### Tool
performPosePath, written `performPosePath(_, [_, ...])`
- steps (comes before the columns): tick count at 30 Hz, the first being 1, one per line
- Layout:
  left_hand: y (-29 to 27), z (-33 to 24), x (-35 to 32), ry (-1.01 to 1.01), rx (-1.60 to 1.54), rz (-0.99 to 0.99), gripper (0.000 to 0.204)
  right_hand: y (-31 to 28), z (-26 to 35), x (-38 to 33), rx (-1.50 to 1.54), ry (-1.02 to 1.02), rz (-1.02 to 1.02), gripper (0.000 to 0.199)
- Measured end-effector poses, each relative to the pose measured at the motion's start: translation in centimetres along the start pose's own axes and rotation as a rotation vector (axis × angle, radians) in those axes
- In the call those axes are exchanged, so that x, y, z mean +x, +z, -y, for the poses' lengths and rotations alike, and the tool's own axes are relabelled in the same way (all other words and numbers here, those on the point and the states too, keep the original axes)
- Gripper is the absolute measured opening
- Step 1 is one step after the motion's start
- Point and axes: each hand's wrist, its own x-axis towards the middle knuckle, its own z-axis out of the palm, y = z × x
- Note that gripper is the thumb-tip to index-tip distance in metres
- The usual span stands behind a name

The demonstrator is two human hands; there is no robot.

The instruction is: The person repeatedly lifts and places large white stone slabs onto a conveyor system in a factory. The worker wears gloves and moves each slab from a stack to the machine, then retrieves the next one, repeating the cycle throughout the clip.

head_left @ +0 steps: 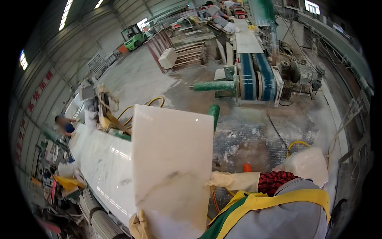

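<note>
A white marble slab (171, 151) with grey-brown veining stands tilted upright in front of me, its face glossy. My right hand (218, 179), in a cream rubber glove, is closed on the slab's right edge; the fingers are partly hidden behind it. Low on the left edge, my left hand (139, 225) in a matching glove grips the same slab. Left of this slab lies a larger polished marble slab (105, 163), lying flat and partly covered by the held one.
Ahead right is a roller conveyor with blue belts (247, 75) and an electric motor (304, 73). A green roller arm (213, 86) juts leftward. Yellow hoses (157, 100) lie on the floor. A person (65, 125) stands far left, beside the flat slab. A green forklift (134, 38) is at the back.
</note>
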Motion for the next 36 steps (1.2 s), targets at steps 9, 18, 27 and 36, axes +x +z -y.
performPosePath(9, [24.7, -6.8, 9.8, 0.093, 0.014, -0.037, 0.062, -24.0, 11.1, 0.6, 0.155, -0.348, -0.325, 0.036])
performPosePath(18, [53.6, -12.3, 14.0, -0.069, -0.013, 0.382, 0.066, -45.1, 15.3, -5.9, 0.224, -0.142, -1.008, 0.043])
performPosePath(27, [66.7, -7.9, 10.5, -0.204, 0.397, 0.603, 0.078, -52.3, 7.1, -13.3, 0.409, 0.124, -1.280, 0.048])
performPosePath(36, [72.0, -10.2, 11.3, -0.103, 0.519, 0.893, 0.083, -54.9, -2.7, -18.6, -0.941, -0.253, -1.163, 0.043])
